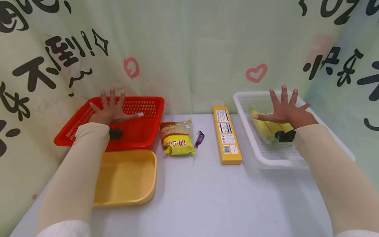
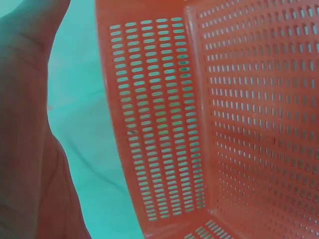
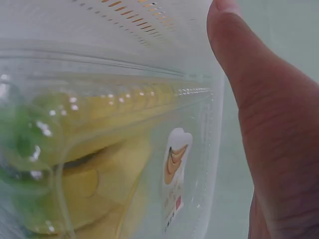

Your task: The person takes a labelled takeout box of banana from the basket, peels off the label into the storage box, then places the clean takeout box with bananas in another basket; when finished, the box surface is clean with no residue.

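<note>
My left hand [image 1: 108, 112] is spread wide above the red perforated basket [image 1: 142, 144], fingers straight and holding nothing. The left wrist view looks down on the basket's slotted wall [image 2: 154, 124], with part of the hand at the left edge. Over the white basket [image 1: 251, 131] my right hand [image 1: 285, 113] is likewise spread, with nothing in it. Inside that basket lies a clear plastic box of bananas [image 1: 267, 128], partly hidden by the hand. Close up in the right wrist view, the bananas [image 3: 94, 184] show yellow with green ends, and the box carries a small label [image 3: 175, 169].
A yellow tray [image 1: 127, 177] stands before the red basket, partly behind my left sleeve. Between the baskets lie a yellow-and-red snack bag [image 1: 177, 138], a purple wrapped candy [image 1: 199, 139] and a long yellow box [image 1: 227, 135]. A printed curtain [image 1: 189, 56] hangs behind the table.
</note>
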`<state>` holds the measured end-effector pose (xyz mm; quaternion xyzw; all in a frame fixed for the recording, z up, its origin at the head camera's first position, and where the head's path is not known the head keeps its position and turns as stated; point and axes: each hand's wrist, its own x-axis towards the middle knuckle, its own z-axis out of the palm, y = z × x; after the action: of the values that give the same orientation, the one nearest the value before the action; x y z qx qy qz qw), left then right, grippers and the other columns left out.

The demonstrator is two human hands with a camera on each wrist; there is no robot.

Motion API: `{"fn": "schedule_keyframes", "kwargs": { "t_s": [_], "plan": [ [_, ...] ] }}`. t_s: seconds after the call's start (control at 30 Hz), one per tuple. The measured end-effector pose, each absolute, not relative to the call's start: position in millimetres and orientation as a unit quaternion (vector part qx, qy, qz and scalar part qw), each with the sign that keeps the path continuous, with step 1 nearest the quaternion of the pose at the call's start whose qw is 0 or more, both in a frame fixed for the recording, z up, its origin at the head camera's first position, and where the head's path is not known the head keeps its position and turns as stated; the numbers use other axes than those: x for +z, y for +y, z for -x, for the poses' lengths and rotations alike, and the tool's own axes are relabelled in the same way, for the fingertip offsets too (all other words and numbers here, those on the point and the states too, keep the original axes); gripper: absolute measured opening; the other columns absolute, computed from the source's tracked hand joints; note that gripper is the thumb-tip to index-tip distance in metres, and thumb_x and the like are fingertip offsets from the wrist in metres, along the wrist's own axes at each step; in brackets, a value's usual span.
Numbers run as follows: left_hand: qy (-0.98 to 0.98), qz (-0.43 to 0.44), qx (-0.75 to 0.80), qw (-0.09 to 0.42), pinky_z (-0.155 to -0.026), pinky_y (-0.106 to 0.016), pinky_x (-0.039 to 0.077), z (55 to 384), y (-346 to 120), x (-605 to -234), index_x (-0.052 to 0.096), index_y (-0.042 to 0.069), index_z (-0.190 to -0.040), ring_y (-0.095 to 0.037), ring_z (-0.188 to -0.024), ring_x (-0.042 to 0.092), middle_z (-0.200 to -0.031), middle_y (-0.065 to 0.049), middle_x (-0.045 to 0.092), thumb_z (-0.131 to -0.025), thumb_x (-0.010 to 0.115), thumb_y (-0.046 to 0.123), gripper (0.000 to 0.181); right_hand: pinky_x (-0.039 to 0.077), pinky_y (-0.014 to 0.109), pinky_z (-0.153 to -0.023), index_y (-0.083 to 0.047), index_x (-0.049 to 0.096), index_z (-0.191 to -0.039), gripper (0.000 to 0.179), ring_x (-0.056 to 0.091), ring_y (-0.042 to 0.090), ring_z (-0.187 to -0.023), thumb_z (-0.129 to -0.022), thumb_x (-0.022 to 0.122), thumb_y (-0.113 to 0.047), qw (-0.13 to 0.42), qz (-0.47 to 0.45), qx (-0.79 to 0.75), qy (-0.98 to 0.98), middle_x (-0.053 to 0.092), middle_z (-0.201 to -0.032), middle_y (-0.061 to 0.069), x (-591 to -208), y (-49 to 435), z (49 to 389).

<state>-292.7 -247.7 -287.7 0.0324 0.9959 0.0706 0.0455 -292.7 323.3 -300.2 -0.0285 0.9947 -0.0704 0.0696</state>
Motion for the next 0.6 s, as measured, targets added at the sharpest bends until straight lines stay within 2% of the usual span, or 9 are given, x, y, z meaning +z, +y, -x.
{"fn": "schedule_keyframes", "kwargs": {
  "t_s": [0.23,0.47,0.6],
  "plan": [
    [0.995,-0.047,0.082,0.04,-0.099,-0.08,0.0,299,-227,-286,-0.013,0.007,-0.154,-0.049,-0.139,-0.021,-0.155,-0.026,-0.024,-0.082,0.056,0.068,0.117,-0.012,0.085,-0.082,-0.008,-0.02,-0.15,0.122,-0.035,0.06,-0.124,-0.079,0.054,-0.075,0.066,0.017,-0.085,0.994,-0.04,-0.145,0.028,-293,331,290],
    [0.99,-0.085,0.108,0.039,-0.105,-0.073,0.002,300,-179,-288,-0.018,0.011,-0.153,-0.042,-0.142,-0.021,-0.157,-0.022,-0.022,-0.08,0.063,0.064,0.121,-0.01,0.086,-0.084,-0.007,-0.023,-0.149,0.121,-0.033,0.063,-0.124,-0.081,0.051,-0.075,0.09,0.014,-0.117,0.989,-0.038,-0.143,0.033,-294,343,286],
    [0.983,-0.098,0.15,0.033,-0.108,-0.069,0.001,300,-147,-293,-0.018,0.011,-0.153,-0.038,-0.143,-0.021,-0.157,-0.018,-0.023,-0.082,0.063,0.062,0.119,-0.003,0.086,-0.087,-0.004,-0.026,-0.147,0.119,-0.03,0.067,-0.122,-0.084,0.05,-0.071,0.104,0.018,-0.14,0.985,-0.038,-0.142,0.035,-300,354,281]
  ]
}}
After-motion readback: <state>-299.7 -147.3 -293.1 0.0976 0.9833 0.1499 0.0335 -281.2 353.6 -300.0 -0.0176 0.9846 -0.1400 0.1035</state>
